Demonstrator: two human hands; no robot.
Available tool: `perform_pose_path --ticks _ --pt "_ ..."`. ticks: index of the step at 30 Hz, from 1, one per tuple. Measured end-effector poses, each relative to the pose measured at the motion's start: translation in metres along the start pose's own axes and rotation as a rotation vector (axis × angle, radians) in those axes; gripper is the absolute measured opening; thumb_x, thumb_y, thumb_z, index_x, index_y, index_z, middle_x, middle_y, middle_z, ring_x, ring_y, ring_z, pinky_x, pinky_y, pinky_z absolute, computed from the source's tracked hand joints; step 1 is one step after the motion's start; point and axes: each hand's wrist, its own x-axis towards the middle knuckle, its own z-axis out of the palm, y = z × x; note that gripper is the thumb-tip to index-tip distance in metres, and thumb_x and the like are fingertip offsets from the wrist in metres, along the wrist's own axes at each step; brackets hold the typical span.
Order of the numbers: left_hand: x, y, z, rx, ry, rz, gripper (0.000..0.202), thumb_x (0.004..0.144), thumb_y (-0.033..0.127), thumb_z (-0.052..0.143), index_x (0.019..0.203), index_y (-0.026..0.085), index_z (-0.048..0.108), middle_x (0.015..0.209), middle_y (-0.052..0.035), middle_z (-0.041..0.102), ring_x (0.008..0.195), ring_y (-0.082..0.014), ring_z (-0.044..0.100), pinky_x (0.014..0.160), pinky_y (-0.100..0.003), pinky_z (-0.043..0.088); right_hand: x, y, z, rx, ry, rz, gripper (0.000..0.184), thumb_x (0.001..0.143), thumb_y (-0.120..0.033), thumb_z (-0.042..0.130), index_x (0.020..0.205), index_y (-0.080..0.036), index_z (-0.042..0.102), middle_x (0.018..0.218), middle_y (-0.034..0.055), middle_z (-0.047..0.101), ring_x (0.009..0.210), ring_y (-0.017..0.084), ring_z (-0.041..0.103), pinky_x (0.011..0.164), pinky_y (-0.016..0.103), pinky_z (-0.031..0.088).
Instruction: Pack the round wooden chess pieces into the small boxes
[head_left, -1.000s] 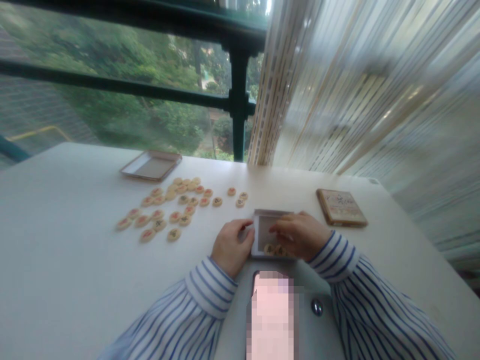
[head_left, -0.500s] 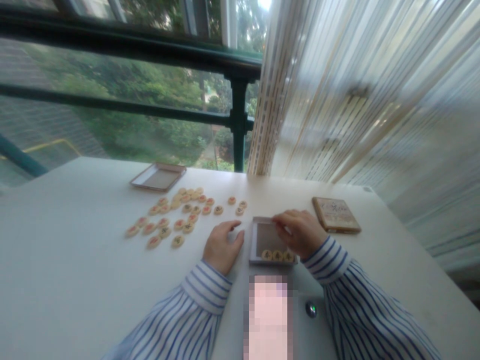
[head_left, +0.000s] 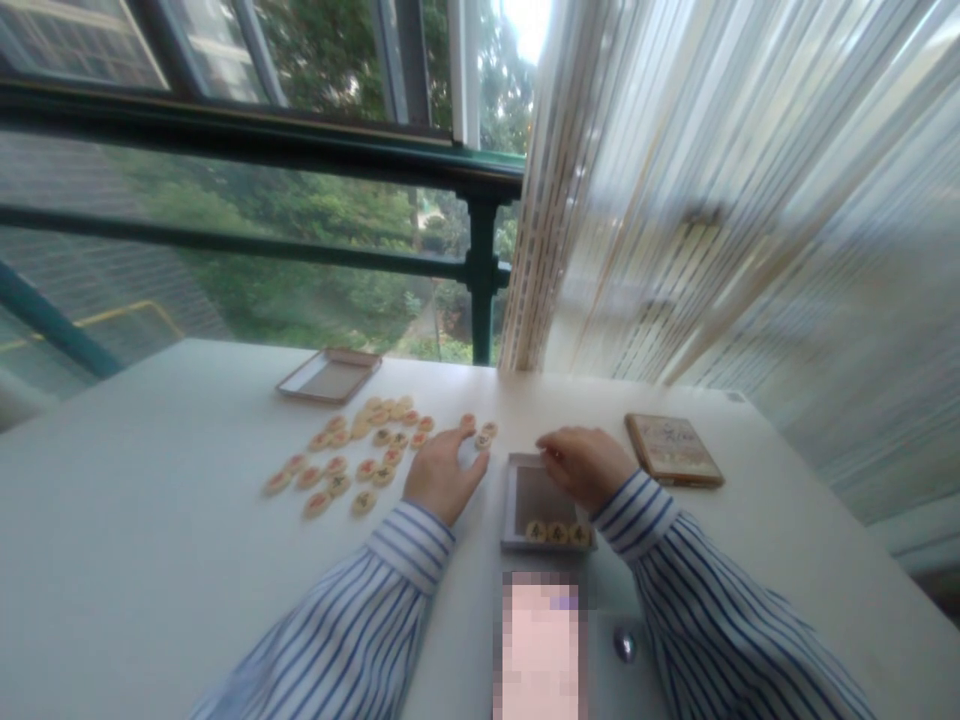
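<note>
My left hand (head_left: pixel 444 476) is low over the table, thumb and forefinger apart, with a round wooden Chinese chess piece (head_left: pixel 484 440) just beyond their tips. Two more pieces lie close behind that one. My right hand (head_left: pixel 589 466) is above the far right part of a shallow open box (head_left: pixel 512 500). Its fingers are curled together; whether anything is in them is hidden. Three pieces with dark characters (head_left: pixel 557 533) form a row along the box's near side. Many loose pieces (head_left: pixel 336 466), with red or black marks, are scattered to the left of my left hand.
A shallow box lid or tray (head_left: pixel 330 380) lies at the far left of the white table (head_left: pixel 187 560). A flat printed box (head_left: pixel 673 450) is on the right. In front of me are a pixelated phone-like object (head_left: pixel 541 650) and a small shiny round object (head_left: pixel 624 645).
My left hand has reached forward toward the nearby pieces. My right hand has shifted slightly left and away from me over the box. The camera view has tilted up a little.
</note>
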Motion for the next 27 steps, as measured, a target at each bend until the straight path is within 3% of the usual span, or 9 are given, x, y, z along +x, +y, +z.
perform_pose_path --ticks 12,27 --pt "0.034 0.010 0.016 0.227 -0.117 0.056 0.036 0.075 0.036 0.047 0.104 0.017 0.057 0.096 -0.0093 0.063 0.087 -0.0229 0.056 0.079 -0.034 0.040 0.046 0.010 0.020 0.037 -0.096 0.076 0.033 0.079 -0.029 0.039 0.105 -0.024 0.059 0.103 0.0033 0.063 0.094 0.017 0.056 0.081 0.028 0.039" --pt "0.044 0.012 0.027 0.364 -0.144 0.069 0.032 0.075 0.032 0.042 0.098 0.018 0.059 0.085 -0.0103 0.065 0.082 -0.0270 0.054 0.069 -0.037 0.037 0.051 0.012 0.027 0.048 -0.091 0.077 0.033 0.078 -0.029 0.039 0.104 -0.023 0.060 0.099 0.0045 0.065 0.091 0.018 0.058 0.079 0.029 0.040"
